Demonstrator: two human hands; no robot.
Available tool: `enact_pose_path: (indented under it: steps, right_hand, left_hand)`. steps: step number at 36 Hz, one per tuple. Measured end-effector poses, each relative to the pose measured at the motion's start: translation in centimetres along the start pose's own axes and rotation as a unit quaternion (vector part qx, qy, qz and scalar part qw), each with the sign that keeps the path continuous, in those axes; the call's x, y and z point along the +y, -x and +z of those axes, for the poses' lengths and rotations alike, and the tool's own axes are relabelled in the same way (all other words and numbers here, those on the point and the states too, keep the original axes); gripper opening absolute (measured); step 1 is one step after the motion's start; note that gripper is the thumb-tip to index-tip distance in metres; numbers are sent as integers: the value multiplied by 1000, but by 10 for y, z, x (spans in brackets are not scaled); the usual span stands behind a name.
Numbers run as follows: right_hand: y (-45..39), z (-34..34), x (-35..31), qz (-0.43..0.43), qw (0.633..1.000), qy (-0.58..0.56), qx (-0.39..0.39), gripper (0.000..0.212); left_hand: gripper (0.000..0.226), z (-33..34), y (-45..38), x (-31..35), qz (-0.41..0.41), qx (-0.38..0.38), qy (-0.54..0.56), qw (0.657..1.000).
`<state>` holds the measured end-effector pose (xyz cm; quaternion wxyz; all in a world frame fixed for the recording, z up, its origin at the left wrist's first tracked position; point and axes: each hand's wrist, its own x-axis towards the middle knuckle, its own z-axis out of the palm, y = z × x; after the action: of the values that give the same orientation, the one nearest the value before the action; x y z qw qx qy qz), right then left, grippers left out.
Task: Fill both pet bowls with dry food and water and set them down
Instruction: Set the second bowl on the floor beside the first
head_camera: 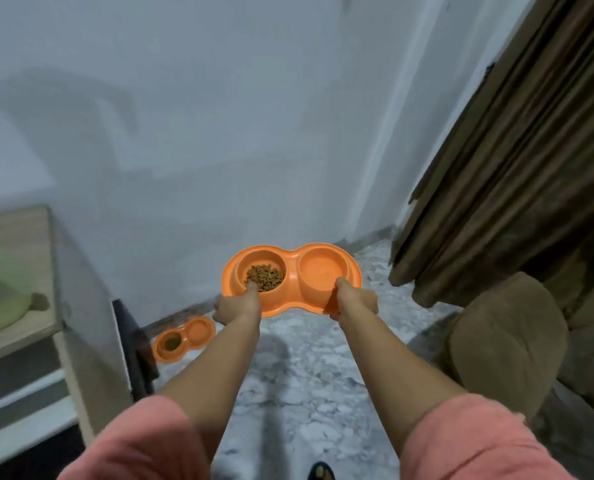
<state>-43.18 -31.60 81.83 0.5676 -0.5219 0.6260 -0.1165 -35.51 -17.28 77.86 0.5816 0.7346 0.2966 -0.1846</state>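
The held double pet bowl (290, 271) looks like smooth orange plastic with a soft sheen, as does the second double bowl (184, 337) on the floor. The floor (306, 375) is polished mottled marble. Right, the brown curtain (513, 168) is heavy matt cloth. The left cabinet top (22, 271) is pale wood-grain.

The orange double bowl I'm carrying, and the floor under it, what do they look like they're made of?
The orange double bowl looks like moulded plastic with a smooth matte finish: uniform colour, rounded one-piece rims and wells. The floor looks like polished stone or stone-look tile, mottled grey and white with a slight sheen; which one cannot be told.
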Motion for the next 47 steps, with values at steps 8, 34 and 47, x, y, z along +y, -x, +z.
enact_pose_path:
  steps: [8, 34, 47]
  right_hand:
    - [-75, 42, -39, -16, 992, 97, -85, 53]
    - [-395, 334, 77, 44, 966, 211, -146, 60]
    - [-587, 490, 238, 28, 962, 219, -158, 61]
  left_hand:
    - [64, 48, -28, 15, -51, 59, 42, 996]
    - [65, 206, -389, -95, -155, 121, 28, 980]
    - [64, 296, -619, -261, -165, 128, 43, 977]
